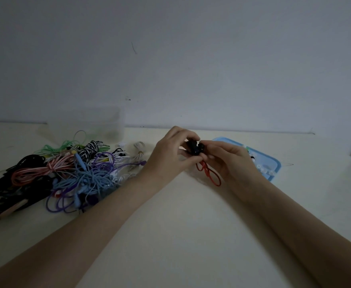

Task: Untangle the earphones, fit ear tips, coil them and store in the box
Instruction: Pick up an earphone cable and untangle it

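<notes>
while both pinch the black earbuds (195,147) | left hand (166,150), right hand (228,159) grasping | risk: ear tip slips, rolls off counter (180,225) | red cable (208,172) dangling may snag

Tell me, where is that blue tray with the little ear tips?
In the head view the blue tray lies on the table at the right, just behind the right hand, opposite the pile of tangled earphones on the left.

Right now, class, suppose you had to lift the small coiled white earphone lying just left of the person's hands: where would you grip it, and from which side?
Grip the coiled white earphone at its bound middle, where the strands are gathered into one narrow bundle, and come from above. It lies flat on the table, its loops splaying out at each end. The tangled pile crowds its left side.
</notes>
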### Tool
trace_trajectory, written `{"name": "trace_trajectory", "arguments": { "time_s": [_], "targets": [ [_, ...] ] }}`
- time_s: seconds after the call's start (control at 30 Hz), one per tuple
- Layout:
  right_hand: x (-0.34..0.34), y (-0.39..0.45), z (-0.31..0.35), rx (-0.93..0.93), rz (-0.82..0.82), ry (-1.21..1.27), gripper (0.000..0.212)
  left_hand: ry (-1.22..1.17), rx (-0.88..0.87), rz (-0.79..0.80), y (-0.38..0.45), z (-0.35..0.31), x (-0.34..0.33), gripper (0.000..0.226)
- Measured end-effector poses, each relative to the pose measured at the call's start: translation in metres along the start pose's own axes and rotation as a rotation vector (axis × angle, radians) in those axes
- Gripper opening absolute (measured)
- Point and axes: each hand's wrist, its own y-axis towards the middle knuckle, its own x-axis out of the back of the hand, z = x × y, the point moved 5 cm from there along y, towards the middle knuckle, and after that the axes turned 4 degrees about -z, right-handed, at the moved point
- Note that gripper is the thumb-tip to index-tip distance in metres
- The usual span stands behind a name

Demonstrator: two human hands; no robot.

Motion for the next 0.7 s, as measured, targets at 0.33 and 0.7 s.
{"name": "trace_trajectory", "arguments": {
  "time_s": [0.33, 0.7],
  "targets": [
    [-0.0007, -0.002, 0.0047, 0.098, 0.037, -0.109, 0.034, -0.15, 0.141, -0.063, 0.0003, 0.0092, 0.0058, 0.031],
    [-0.0019, 0.0001, -0.0018, 0.015, 0.032, 0.001, 0.022, -0.033, -0.001, -0.095, -0.0008, 0.0059, 0.0055, 0.032]
  ]
}}
